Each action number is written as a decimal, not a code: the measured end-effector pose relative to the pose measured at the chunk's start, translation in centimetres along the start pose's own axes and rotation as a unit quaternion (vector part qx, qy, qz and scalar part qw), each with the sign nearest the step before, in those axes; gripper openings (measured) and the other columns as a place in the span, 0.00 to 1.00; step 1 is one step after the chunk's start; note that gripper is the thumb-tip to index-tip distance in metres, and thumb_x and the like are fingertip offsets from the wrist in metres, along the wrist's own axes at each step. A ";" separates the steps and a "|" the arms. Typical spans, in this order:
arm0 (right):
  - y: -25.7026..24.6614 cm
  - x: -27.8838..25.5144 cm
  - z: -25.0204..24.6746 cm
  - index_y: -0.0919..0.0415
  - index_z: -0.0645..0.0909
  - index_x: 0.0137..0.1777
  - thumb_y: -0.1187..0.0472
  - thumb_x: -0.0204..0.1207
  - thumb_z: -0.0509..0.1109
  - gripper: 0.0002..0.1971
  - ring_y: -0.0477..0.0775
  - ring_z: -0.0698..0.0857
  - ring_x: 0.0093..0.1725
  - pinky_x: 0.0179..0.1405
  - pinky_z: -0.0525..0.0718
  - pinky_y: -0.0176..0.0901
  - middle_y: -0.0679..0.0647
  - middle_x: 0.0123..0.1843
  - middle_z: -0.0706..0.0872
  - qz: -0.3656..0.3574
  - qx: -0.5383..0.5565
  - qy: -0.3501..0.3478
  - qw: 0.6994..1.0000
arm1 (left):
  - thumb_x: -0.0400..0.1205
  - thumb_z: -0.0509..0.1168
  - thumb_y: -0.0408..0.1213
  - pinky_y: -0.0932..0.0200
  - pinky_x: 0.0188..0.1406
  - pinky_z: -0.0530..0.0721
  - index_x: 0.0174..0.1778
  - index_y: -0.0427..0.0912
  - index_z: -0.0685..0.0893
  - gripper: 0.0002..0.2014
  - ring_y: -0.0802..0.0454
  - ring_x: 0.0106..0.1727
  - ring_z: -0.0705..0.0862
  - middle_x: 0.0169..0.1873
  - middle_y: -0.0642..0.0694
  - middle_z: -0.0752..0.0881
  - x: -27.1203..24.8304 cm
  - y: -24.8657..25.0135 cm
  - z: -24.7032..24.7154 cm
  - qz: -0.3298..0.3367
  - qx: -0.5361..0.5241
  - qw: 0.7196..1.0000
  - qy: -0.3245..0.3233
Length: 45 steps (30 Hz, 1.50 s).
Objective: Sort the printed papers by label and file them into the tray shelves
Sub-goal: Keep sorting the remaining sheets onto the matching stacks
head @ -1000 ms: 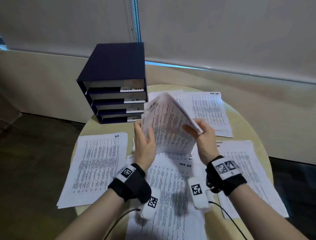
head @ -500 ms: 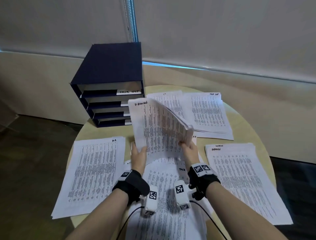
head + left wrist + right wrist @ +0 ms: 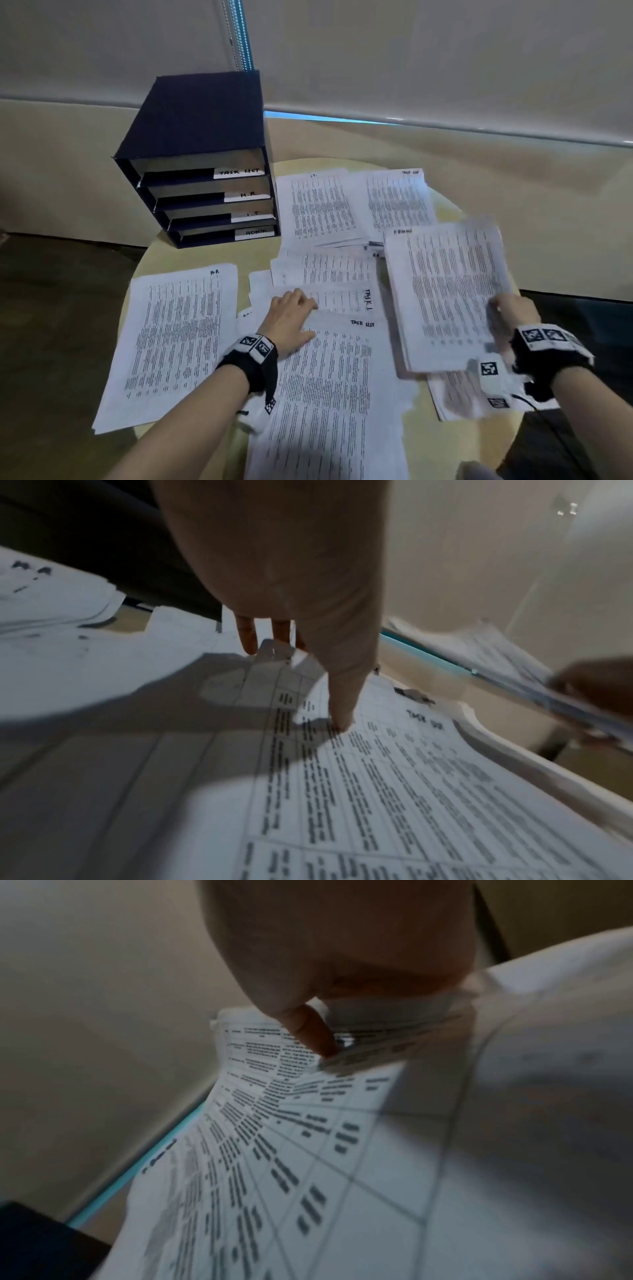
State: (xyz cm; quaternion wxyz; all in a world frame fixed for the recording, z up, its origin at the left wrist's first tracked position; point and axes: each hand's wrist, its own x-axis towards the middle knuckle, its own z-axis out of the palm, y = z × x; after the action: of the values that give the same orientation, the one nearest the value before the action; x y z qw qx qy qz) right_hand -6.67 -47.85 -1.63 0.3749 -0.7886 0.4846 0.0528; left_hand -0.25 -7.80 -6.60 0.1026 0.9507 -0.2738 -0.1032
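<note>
My right hand (image 3: 500,308) pinches a thick stack of printed sheets labelled Admin (image 3: 445,291) at its near right corner, thumb (image 3: 318,1039) on top. The stack hovers flat over the right of the round table, above another pile (image 3: 455,394). My left hand (image 3: 305,308) rests on the loose sheets at the centre. Its thumb (image 3: 339,718) presses a sheet labelled Task List (image 3: 335,394) and its straight fingers (image 3: 248,639) touch the paper beyond. The dark blue tray unit (image 3: 205,137) stands at the back left, shelves labelled Task List, H.R, I.T and Admin from top to bottom.
An H.R pile (image 3: 178,342) lies at the left of the table (image 3: 212,253). An I.T pile (image 3: 318,209) and a Task List pile (image 3: 397,198) lie at the back, right of the tray. A wall and window ledge run behind.
Both hands held the Admin stack upright over the centre. Now the left hand has let go and dropped onto the centre sheets, while the right hand has carried the stack to the right and laid it flatter.
</note>
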 end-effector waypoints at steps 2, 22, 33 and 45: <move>2.5 0.2 -0.6 0.74 0.82 0.56 0.60 0.70 0.67 0.19 0.72 0.83 0.52 0.56 0.81 0.55 0.72 0.53 0.84 0.047 -0.031 0.033 0.998 | 0.78 0.65 0.51 0.53 0.65 0.67 0.68 0.51 0.71 0.23 0.49 0.63 0.70 0.61 0.50 0.71 -0.2 0.2 0.3 0.003 0.015 1.000 -0.002; -1.9 -12.3 12.6 0.51 0.80 0.41 0.58 0.80 0.62 0.07 0.47 0.78 0.46 0.69 0.62 0.52 0.44 0.41 0.80 -0.452 -0.202 -0.070 0.866 | 0.85 0.59 0.49 0.62 0.47 0.70 0.42 0.48 0.78 0.11 0.58 0.45 0.72 0.42 0.56 0.77 -4.6 -0.3 -1.6 0.026 -0.069 0.995 0.066; 0.4 -12.3 13.3 0.49 0.80 0.52 0.59 0.81 0.62 0.07 0.43 0.82 0.51 0.71 0.59 0.49 0.41 0.48 0.86 -0.522 -0.183 -0.120 0.825 | 0.78 0.69 0.44 0.54 0.57 0.73 0.55 0.49 0.79 0.11 0.51 0.54 0.77 0.51 0.51 0.78 -1.0 -2.9 -3.0 -0.089 -0.034 0.991 -0.094; -0.5 -12.7 13.5 0.50 0.76 0.55 0.61 0.80 0.60 0.08 0.47 0.80 0.53 0.72 0.58 0.52 0.42 0.49 0.82 -0.515 -0.245 -0.117 0.813 | 0.76 0.70 0.34 0.66 0.31 0.68 0.43 0.46 0.76 0.09 0.61 0.33 0.70 0.33 0.56 0.74 -1.5 -2.1 -3.5 -0.057 -0.074 0.986 -0.140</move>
State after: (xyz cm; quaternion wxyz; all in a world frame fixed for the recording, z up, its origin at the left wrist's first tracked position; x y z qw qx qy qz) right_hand -9.12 -29.86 -5.32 0.1950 -0.9765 -0.0690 0.0607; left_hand 0.40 -4.76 -3.50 0.1270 0.9307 -0.2228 -0.2610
